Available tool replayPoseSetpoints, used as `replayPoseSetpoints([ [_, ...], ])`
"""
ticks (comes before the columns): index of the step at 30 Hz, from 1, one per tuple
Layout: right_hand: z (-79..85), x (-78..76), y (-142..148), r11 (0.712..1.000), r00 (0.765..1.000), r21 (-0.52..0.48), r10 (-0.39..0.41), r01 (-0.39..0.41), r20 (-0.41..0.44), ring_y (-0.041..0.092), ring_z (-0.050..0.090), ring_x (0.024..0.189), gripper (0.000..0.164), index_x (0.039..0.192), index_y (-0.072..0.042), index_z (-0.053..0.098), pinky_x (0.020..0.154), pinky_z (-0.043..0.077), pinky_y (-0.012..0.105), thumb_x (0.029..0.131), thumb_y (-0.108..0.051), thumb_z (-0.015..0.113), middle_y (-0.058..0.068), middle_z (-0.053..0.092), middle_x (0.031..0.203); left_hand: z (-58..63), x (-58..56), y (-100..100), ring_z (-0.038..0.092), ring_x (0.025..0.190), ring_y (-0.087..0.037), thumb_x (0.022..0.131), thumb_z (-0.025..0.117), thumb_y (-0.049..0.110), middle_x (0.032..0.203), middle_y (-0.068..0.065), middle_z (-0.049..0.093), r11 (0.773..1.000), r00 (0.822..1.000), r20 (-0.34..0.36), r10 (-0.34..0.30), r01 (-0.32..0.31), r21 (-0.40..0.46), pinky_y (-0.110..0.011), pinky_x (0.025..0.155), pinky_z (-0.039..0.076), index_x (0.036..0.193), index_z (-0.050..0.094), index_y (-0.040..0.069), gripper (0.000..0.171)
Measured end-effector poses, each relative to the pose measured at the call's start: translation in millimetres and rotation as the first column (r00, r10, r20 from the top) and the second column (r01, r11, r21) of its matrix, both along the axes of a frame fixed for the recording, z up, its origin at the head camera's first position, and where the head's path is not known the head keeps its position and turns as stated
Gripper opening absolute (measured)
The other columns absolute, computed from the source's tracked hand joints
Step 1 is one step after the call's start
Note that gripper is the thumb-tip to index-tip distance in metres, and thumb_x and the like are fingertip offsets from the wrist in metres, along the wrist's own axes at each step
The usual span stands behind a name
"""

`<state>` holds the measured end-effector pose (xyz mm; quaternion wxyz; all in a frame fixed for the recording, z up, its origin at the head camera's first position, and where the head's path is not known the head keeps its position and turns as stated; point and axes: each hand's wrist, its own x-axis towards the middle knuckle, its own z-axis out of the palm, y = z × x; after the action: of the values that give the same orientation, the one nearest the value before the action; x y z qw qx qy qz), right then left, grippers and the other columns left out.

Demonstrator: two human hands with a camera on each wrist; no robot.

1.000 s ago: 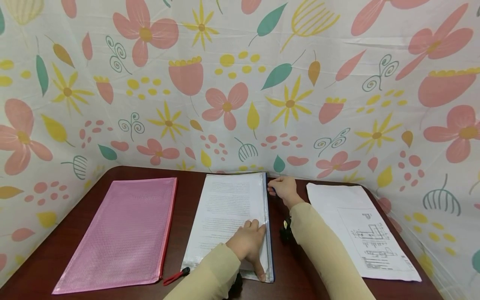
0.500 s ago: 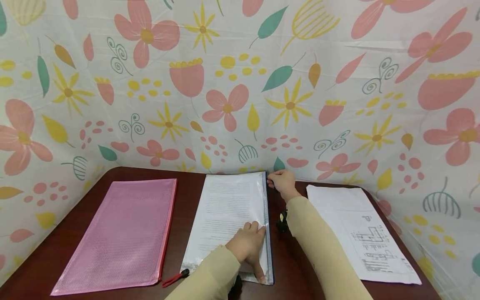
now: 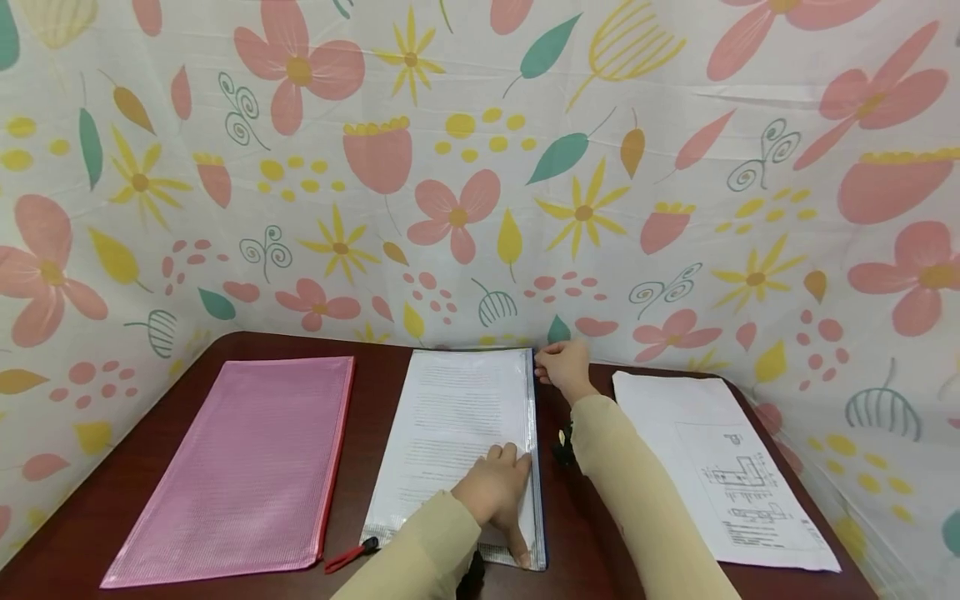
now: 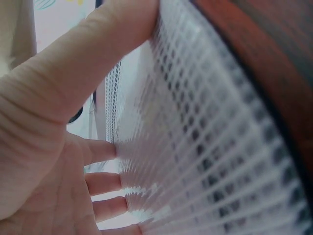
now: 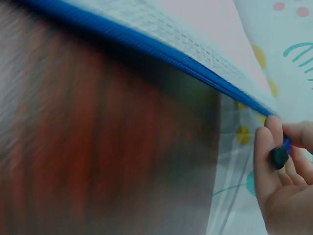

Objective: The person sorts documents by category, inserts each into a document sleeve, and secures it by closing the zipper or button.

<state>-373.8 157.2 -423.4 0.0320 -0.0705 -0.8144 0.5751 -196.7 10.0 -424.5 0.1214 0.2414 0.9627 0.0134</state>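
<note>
A clear mesh zipper folder (image 3: 453, 408) with printed sheets inside lies in the middle of the table. My left hand (image 3: 495, 493) rests on its near right part, fingers spread and thumb near the bottom edge. The left wrist view shows the fingertips (image 4: 111, 207) touching the mesh. At the folder's far right corner, my right hand (image 3: 566, 368) pinches the zipper pull (image 5: 279, 157), a blue cord with a black end. A blue zipper (image 5: 171, 58) runs along the folder's right edge up to those fingers. The slider itself is hidden by the fingers.
A pink mesh folder (image 3: 247, 475) with a red zipper edge lies to the left. Its red pull cord with a black end (image 3: 351, 556) lies between the folders. Printed drawing sheets (image 3: 675, 408) lie to the right. A flowered curtain (image 3: 457, 275) stands behind the dark table (image 3: 375, 400).
My right hand has shifted slightly away from me at the far right corner, still pinching the pull. The left hand stays in place on the folder.
</note>
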Motion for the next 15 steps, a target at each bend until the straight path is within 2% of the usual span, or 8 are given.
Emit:
replayPoseSetpoints([
  [3, -6.4, 7.6, 5, 0.996, 0.997, 0.073, 0.039, -0.043, 0.064, 0.014, 0.064, 0.063, 0.020, 0.104, 0.005, 0.063, 0.060, 0.057, 0.030, 0.089, -0.007, 0.061, 0.016, 0.069, 0.091, 2.2, 0.3, 0, 0.042, 0.111, -0.019, 0.032, 0.085, 0.067, 0.124, -0.006, 0.044, 1.000, 1.000, 0.007, 0.000, 0.000, 0.002, -0.031, 0.097, 0.044, 0.145, 0.035, 0.012, 0.135],
  [8, -12.9, 22.0, 9, 0.978, 0.991, 0.182, 0.082, -0.100, 0.109, 0.020, 0.067, 0.078, 0.028, 0.116, 0.002, 0.061, 0.066, 0.057, 0.030, 0.091, -0.009, 0.057, 0.020, 0.066, 0.105, 3.3, 0.4, -2, 0.041, 0.111, -0.019, 0.032, 0.085, 0.067, 0.123, -0.006, 0.044, 1.000, 1.000, 0.011, 0.000, 0.000, 0.014, -0.031, 0.097, 0.044, 0.145, 0.034, 0.012, 0.136],
  [11, -9.9, 30.9, 16, 0.964, 0.989, 0.234, 0.106, -0.127, 0.102, 0.024, 0.067, 0.087, 0.034, 0.123, 0.001, 0.058, 0.068, 0.057, 0.030, 0.091, -0.011, 0.056, 0.022, 0.065, 0.110, 1.4, 1.0, -3, 0.042, 0.114, -0.020, 0.032, 0.085, 0.066, 0.126, -0.007, 0.044, 0.999, 1.000, 0.011, -0.008, 0.008, 0.033, -0.031, 0.100, 0.043, 0.144, 0.035, 0.010, 0.135],
  [15, 1.8, 44.8, 32, 0.930, 0.988, 0.335, 0.133, -0.152, 0.079, 0.030, 0.066, 0.089, 0.039, 0.125, 0.001, 0.057, 0.071, 0.057, 0.033, 0.091, -0.019, 0.057, 0.023, 0.064, 0.113, -1.6, 2.7, -4, 0.039, 0.128, -0.027, 0.035, 0.085, 0.065, 0.139, -0.011, 0.041, 0.998, 0.999, 0.029, -0.015, 0.013, 0.058, -0.035, 0.108, 0.037, 0.141, 0.037, 0.008, 0.130],
])
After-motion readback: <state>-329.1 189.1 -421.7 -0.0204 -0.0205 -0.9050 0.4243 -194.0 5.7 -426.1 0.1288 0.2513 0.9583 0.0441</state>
